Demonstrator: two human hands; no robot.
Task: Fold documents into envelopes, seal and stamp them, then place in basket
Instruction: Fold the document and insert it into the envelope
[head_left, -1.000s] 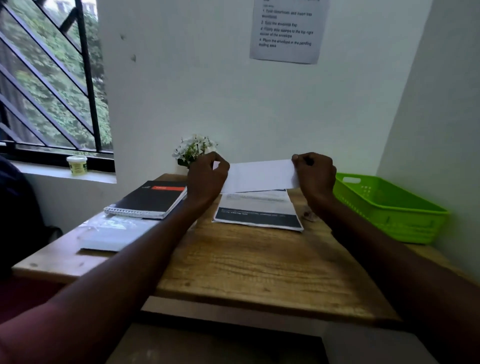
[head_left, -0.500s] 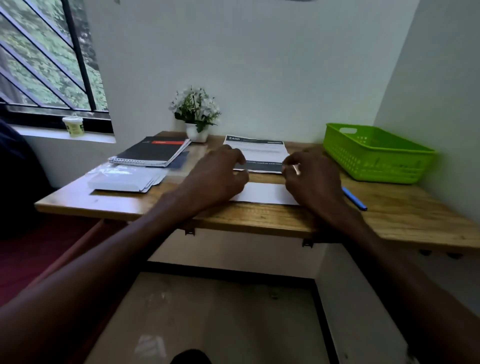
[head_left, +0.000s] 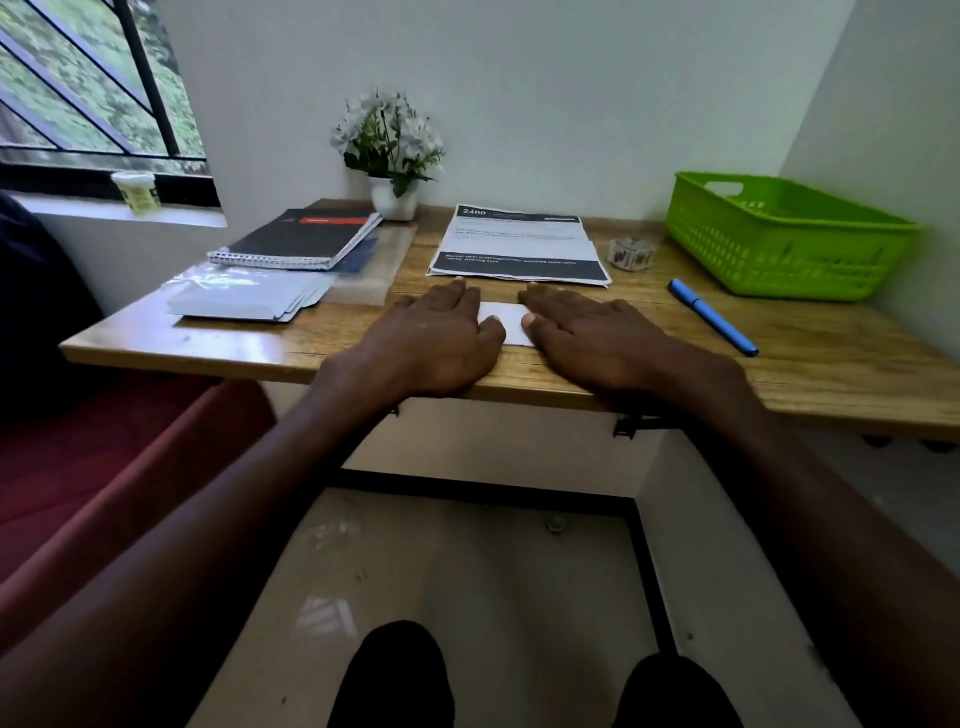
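Note:
A folded white paper (head_left: 508, 323) lies flat near the front edge of the wooden table (head_left: 831, 364). My left hand (head_left: 434, 338) presses its left part with flat fingers, and my right hand (head_left: 587, 335) presses its right part the same way; only a strip shows between the thumbs. Behind it lies a stack of printed documents (head_left: 519, 244). A pack of white envelopes (head_left: 244, 299) in clear wrap sits at the left. A roll of stamps (head_left: 631, 253) stands by the green basket (head_left: 784, 244) at the right.
A blue pen (head_left: 711, 323) lies right of my hands. A spiral notebook (head_left: 301, 239) and a potted white flower (head_left: 389, 156) stand at the back left. A small jar (head_left: 136, 191) sits on the window sill. Walls close the back and right.
I brought the folded paper down from the air onto the table near the front edge. Both hands went from pinching its ends to pressing it flat. My head tilted downward.

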